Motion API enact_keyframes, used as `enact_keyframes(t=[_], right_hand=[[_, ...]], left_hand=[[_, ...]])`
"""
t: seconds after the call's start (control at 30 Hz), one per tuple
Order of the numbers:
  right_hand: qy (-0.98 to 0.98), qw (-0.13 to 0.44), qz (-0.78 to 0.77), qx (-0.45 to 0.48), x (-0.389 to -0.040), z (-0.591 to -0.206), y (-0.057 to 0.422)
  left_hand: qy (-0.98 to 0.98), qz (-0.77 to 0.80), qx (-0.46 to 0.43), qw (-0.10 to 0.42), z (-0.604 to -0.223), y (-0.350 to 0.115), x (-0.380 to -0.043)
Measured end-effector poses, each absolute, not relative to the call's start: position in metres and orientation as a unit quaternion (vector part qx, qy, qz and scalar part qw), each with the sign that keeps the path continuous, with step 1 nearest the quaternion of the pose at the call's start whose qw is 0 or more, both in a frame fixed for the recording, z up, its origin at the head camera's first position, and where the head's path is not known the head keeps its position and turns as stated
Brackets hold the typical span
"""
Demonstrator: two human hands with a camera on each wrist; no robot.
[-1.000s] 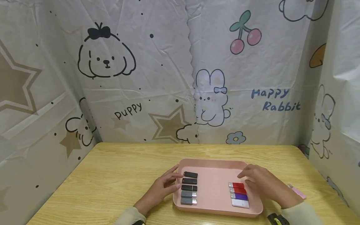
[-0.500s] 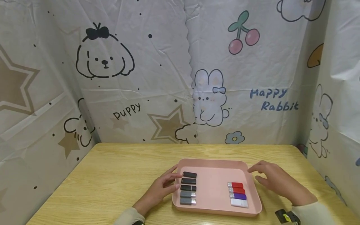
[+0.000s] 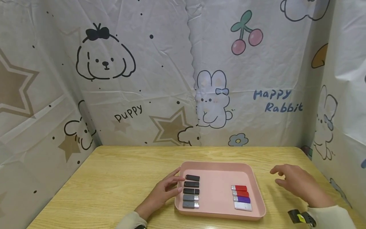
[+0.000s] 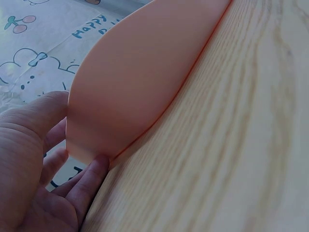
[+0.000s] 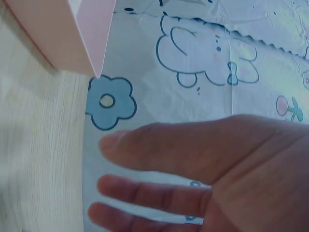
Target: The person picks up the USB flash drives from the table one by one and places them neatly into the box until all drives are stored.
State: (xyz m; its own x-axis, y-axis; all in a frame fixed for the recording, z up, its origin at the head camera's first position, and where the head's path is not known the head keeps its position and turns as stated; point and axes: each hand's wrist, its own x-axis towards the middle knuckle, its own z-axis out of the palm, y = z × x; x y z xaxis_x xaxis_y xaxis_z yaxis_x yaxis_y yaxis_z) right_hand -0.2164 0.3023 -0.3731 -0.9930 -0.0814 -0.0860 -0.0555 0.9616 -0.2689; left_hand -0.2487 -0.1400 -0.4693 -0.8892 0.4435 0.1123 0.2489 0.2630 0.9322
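On the table lies a shallow pink tray. Black USB sticks and grey ones form a column along its left side. A shorter column on the right holds red sticks, a purple one and a white one. My left hand holds the tray's left wall, with thumb and index finger over the rim and other fingers outside. To the right of the tray, my right hand hovers over the table, fingers bent and apart, nothing between them.
The wooden table carries the tray. Patterned white cloth hangs close behind the table and along both sides. A dark band sits on the right wrist.
My right hand has moved from above the tray's right column out to the right. A pink stick seen earlier beside the tray is now hidden behind that hand. My left hand stays put.
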Motion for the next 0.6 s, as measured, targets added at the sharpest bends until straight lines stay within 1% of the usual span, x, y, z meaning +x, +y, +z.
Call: enact_keyframes(t=[0.2, 0.43, 0.6], right_hand=[[0.986, 0.088, -0.144, -0.009, -0.216, -0.375, 0.317], [0.985, 0.086, -0.149, -0.019, -0.213, -0.379, 0.332], [0.980, 0.112, -0.162, 0.007, -0.213, -0.382, 0.340]], left_hand=[[0.790, 0.567, 0.218, 0.084, -0.469, -0.140, -0.249], [0.793, 0.563, 0.217, 0.085, -0.471, -0.140, -0.250], [0.800, 0.553, 0.218, 0.082, -0.472, -0.141, -0.252]])
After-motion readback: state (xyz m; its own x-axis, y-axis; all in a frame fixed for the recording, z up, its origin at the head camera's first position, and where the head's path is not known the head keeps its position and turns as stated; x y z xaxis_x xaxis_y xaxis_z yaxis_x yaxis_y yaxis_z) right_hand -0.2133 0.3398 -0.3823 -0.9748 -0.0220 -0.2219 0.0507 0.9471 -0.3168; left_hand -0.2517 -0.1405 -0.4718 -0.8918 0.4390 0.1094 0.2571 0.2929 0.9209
